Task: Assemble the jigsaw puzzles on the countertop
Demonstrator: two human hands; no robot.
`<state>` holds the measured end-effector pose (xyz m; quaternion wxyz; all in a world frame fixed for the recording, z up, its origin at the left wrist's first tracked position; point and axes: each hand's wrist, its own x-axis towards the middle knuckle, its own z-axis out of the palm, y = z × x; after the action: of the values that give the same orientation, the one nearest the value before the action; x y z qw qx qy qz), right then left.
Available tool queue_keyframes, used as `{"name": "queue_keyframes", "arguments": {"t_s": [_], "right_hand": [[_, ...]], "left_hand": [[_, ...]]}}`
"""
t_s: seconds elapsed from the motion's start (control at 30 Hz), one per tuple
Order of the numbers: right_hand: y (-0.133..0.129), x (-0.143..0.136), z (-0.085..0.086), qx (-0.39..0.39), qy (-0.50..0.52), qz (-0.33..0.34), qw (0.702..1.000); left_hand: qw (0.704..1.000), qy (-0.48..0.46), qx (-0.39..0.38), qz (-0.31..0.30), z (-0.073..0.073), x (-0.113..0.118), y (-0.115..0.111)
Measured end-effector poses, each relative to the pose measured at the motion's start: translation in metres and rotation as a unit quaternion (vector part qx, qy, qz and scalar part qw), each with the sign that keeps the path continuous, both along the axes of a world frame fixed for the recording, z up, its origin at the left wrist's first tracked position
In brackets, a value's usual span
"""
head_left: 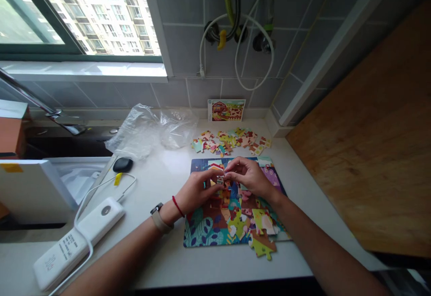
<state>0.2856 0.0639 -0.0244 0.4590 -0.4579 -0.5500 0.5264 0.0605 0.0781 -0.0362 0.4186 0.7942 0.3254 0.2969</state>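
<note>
Both hands meet over the upper middle of a colourful jigsaw puzzle (202, 233) lying on the white counter. My left hand (201, 187), with a watch and a red string at the wrist, is closed with thumb and fingers around a small jigsaw piece (220, 180). Touching the same spot from the right, my right hand (247, 177) pinches with thumb and forefinger; whatever is between those fingertips is too small to make out. Loose green and brown pieces (262, 244) lie over the puzzle's lower right corner, one sticking out past its edge.
Behind the puzzle lies a heap of loose pieces (232, 141), with a picture card (226, 110) leaning on the wall. Crumpled clear plastic bags (144, 130), a black mouse-like object (123, 165) and a white power strip (81, 242) with its cable are left. A wooden panel (363, 143) stands right.
</note>
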Motion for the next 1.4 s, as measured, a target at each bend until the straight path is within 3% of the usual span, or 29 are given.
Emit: {"name": "queue_keyframes", "arguments": {"t_s": [0.2,0.3,0.43,0.57,0.67,0.73,0.8,1.03,1.4], "right_hand": [[0.004,0.019,0.005,0.084,-0.161,-0.087,0.980],[0.003,0.019,0.007,0.105,-0.201,-0.085,0.970],[-0.004,0.007,0.006,0.096,-0.182,-0.023,0.978],[-0.008,-0.003,-0.001,0.047,-0.119,0.021,0.992],[-0.006,-0.001,-0.008,0.022,-0.091,0.026,0.995],[-0.002,0.002,-0.012,0.018,-0.077,0.002,0.997],[0.001,0.005,-0.016,0.023,-0.066,-0.028,0.997],[0.006,0.006,-0.023,0.005,-0.023,-0.067,0.997],[-0.005,-0.005,-0.012,-0.002,-0.058,0.029,0.998]], "left_hand": [[0.966,-0.146,-0.179,0.114,0.003,0.000,0.007],[0.957,-0.178,-0.173,0.149,0.006,-0.004,0.014],[0.959,-0.158,-0.163,0.169,0.004,-0.003,0.012],[0.982,-0.089,-0.104,0.129,-0.002,0.000,0.006],[0.995,0.012,0.063,0.071,-0.004,-0.004,0.008],[0.981,0.094,0.167,0.014,-0.005,-0.009,0.010],[0.961,0.174,0.212,-0.029,-0.007,-0.013,0.012],[0.936,0.292,0.176,-0.089,-0.016,-0.016,0.013],[0.928,0.321,0.170,-0.084,-0.005,-0.022,0.013]]}}
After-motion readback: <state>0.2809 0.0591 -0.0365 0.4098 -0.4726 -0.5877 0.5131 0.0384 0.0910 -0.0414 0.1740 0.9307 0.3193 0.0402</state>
